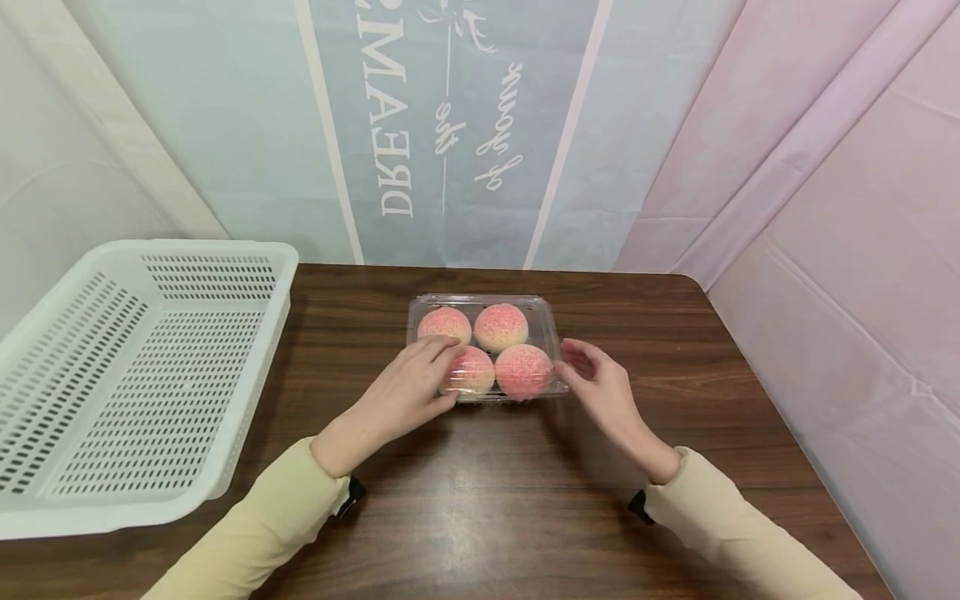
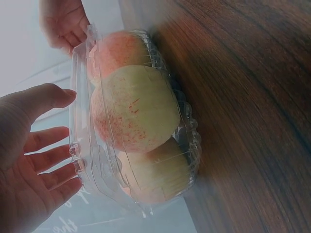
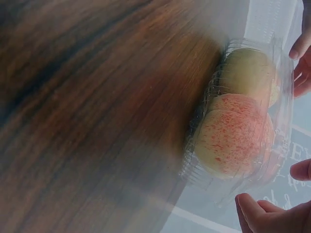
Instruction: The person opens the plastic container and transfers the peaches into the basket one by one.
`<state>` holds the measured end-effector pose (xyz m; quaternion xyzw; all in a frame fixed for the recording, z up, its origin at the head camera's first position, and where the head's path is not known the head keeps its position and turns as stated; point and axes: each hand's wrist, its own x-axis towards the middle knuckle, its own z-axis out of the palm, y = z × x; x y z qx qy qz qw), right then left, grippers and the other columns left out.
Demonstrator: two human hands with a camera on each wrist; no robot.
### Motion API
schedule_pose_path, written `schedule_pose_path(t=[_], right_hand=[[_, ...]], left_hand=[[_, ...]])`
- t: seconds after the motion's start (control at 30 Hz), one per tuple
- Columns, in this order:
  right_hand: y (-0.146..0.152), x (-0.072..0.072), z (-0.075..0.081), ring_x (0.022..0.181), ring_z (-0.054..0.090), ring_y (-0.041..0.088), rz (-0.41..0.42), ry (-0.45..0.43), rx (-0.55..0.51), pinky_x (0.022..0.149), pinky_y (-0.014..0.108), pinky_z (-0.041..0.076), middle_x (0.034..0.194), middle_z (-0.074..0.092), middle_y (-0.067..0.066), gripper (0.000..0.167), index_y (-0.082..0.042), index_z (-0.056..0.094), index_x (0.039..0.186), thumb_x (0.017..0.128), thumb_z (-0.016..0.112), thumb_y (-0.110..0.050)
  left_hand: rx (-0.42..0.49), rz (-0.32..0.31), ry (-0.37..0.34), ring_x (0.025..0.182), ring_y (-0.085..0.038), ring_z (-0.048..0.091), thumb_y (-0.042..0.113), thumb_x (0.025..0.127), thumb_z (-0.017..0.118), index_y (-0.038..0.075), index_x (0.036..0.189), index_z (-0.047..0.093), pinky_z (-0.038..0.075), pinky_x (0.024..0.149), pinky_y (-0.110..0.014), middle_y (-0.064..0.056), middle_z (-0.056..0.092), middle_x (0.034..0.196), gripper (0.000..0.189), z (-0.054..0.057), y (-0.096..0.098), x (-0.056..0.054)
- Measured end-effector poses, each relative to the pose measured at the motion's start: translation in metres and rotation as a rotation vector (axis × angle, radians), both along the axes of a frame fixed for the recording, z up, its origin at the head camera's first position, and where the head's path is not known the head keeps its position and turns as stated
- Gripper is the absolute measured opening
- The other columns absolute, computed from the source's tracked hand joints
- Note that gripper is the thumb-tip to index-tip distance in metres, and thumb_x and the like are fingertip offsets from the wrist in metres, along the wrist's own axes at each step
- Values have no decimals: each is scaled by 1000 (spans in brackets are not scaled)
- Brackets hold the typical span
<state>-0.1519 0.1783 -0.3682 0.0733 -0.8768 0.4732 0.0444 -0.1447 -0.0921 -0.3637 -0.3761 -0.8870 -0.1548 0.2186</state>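
1 printed backdrop (image 1: 465,233) w/ mirrored lettering, behind 1 dk wood-grain bench (image 1: 487,533). 1 white slotted plastic basket (image 1: 258,367) on bench, L side. 1 clear plastic clamshell (image 1: 542,321) approx. mid-bench, nr far edge, R of basket & well apart from it; sits flat, lid side up, long axis L–R, roughly parallel to bench's far edge, 1 long side twd head cam.

L hand (image 1: 408,383), 1 of 2: grip apart, thumb well clear of fingers, at L nr corner by lid. R hand (image 1: 603,392): grip apart too, fingers loosely bent, gap to thumb, at R short end; can't tell if it touches the plastic.

4 peaches (image 1: 522,371) inside, 2x2, pink sides up; nr-L one partly hidden by L hand. 2 blk wrist gadgets (image 1: 350,497), 1 per wrist.
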Motion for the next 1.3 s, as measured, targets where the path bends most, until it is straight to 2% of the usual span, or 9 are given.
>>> schedule_pose_path(t=[0.17,0.27,0.4,0.53,0.7,1.0,1.3], right_hand=[[3,-2,0,104,57,24,-19,-64,-9,74,16,45,116,59,17,38,4,54,120,88,57,-17],[5,-3,0,102,57,22,-33,-110,-40,72,13,43,117,59,18,38,5,55,119,88,57,-16],[6,-4,0,97,56,13,-46,-180,-86,75,15,45,117,58,19,37,5,55,119,88,56,-15],[6,-3,2,92,57,3,-28,-239,-205,81,21,48,120,54,25,37,11,50,121,89,51,-9],[8,-3,4,89,58,0,-9,-312,-329,85,22,47,123,48,32,38,16,44,123,90,44,-3],[11,-2,0,88,58,1,11,-387,-343,80,19,48,115,56,23,39,15,45,123,89,44,-5],[13,-1,1,91,57,2,63,-427,-439,80,18,47,116,51,23,40,19,37,126,92,41,-2]], left_hand=[[2,-8,6,107,-27,52,13,71,71,-3,114,55,41,92,-37,-15,56,113,48,0,2,-1],[4,-16,9,107,-27,51,13,71,72,-3,113,55,41,93,-36,-15,56,113,48,-1,3,-1],[5,-22,8,108,-27,51,13,71,72,-3,114,55,40,95,-35,-15,56,112,49,-2,6,-2],[-1,-22,8,109,-27,50,13,70,73,-3,114,55,39,96,-35,-15,56,112,50,-2,7,-2],[-9,-32,1,111,-28,50,13,71,73,-4,114,54,39,97,-36,-17,55,114,50,-2,10,-2],[-47,-37,-35,115,-28,48,14,74,71,-4,115,53,36,99,-36,-18,54,119,48,-1,17,-3],[-85,-52,-4,113,-27,49,13,73,70,-4,113,55,34,101,-33,-16,56,113,46,-1,24,-4]])
